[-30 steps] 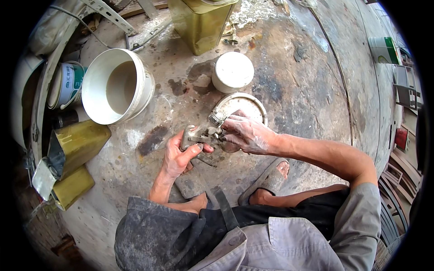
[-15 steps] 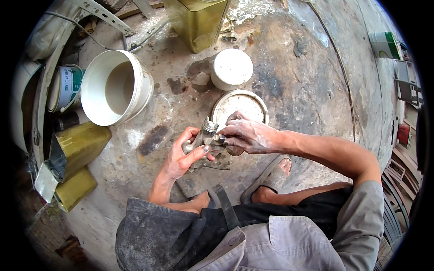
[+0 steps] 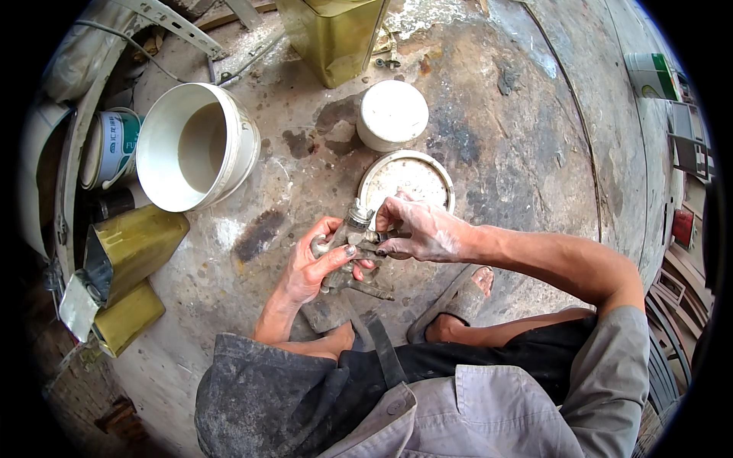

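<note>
In front of me, between my knees, my left hand [image 3: 305,269] is wrapped round a dirty grey metal spray gun [image 3: 353,231], its thumb across the body. A round, ribbed metal collar tops the gun, and a handle-like part sticks out below my fingers toward the right. My right hand [image 3: 427,230] is closed at the gun's right side, thumb and fingers pinching a small dark fitting there. Whitish dust coats the fingers of this hand. Part of the fitting is hidden behind the fingertips.
Beyond my hands are a round white lid [image 3: 408,179] and a white tub [image 3: 392,114]. A white bucket [image 3: 243,153] of murky liquid stands left. Gold tins lie at the left [image 3: 141,240], and another tin [image 3: 332,42] stands at the back. A cable [image 3: 573,99] crosses the stained floor.
The gun has tilted slightly, its top and lower handle shifting a little to the right. My right hand's fingers have curled differently round the fitting, and a rounded dark shape beneath them no longer shows.
</note>
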A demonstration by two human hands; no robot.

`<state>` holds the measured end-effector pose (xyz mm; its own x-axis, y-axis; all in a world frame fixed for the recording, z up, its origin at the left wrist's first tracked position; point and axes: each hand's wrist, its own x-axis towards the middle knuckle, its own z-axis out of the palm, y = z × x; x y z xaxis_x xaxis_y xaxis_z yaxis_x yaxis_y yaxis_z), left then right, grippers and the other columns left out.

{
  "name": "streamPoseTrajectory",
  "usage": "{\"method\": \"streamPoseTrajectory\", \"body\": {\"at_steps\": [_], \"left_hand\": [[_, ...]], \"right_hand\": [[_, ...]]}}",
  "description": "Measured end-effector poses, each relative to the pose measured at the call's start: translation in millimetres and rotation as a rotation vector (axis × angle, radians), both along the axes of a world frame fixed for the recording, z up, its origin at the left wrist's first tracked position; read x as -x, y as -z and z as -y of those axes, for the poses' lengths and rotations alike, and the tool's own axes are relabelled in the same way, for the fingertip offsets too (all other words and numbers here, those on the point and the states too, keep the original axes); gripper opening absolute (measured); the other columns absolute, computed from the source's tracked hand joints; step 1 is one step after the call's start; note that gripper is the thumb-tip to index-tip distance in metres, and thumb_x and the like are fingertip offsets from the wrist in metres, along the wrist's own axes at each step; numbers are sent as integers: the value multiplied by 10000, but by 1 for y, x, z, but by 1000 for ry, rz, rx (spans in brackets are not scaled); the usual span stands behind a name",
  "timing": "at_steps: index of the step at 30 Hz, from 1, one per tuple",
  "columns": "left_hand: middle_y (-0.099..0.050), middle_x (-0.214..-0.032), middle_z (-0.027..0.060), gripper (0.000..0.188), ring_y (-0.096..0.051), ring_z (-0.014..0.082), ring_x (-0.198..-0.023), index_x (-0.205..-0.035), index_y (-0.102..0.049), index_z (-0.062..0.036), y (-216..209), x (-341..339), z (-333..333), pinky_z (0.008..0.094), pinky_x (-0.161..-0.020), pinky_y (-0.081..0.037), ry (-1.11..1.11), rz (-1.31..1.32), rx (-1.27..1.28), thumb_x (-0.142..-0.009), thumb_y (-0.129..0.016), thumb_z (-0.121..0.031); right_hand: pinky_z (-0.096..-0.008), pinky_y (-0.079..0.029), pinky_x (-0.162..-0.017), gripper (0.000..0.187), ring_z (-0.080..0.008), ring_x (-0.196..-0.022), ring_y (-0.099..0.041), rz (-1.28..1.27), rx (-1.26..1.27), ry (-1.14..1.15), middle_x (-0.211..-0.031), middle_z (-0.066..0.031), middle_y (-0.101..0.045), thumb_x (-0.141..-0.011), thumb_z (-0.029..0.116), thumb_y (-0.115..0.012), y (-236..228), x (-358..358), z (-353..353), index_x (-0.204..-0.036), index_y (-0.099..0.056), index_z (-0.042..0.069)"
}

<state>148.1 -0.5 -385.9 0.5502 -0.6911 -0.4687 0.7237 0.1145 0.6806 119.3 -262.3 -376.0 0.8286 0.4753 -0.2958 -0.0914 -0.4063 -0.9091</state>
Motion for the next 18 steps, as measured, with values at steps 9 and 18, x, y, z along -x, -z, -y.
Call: {"method": "streamPoseTrajectory", "body": {"at_steps": [9, 18], "left_hand": [[-647, -1157, 183, 386, -733, 295, -951, -1288, -478, 55, 5, 1, -3, 397, -753, -603, 14, 73, -27, -962, -641, -72], [-671, -1176, 201, 428, -724, 249, -921, -1347, -498, 74, -3, -4, -2, 360, -737, -576, 77, 40, -46, -988, -631, -116]], "right_hand": [[-439, -483, -914, 242, -345, -1053, -569, 166, 23, -14, -1006, -139, -652, -924, 132, -725, 9, 7, -3, -1111, -626, 12], [-483, -441, -954, 258, -367, -1053, -567, 214, 41, -22, -1011, -153, -663, -946, 184, -697, 14, 11, -6, -1142, -656, 22]]}}
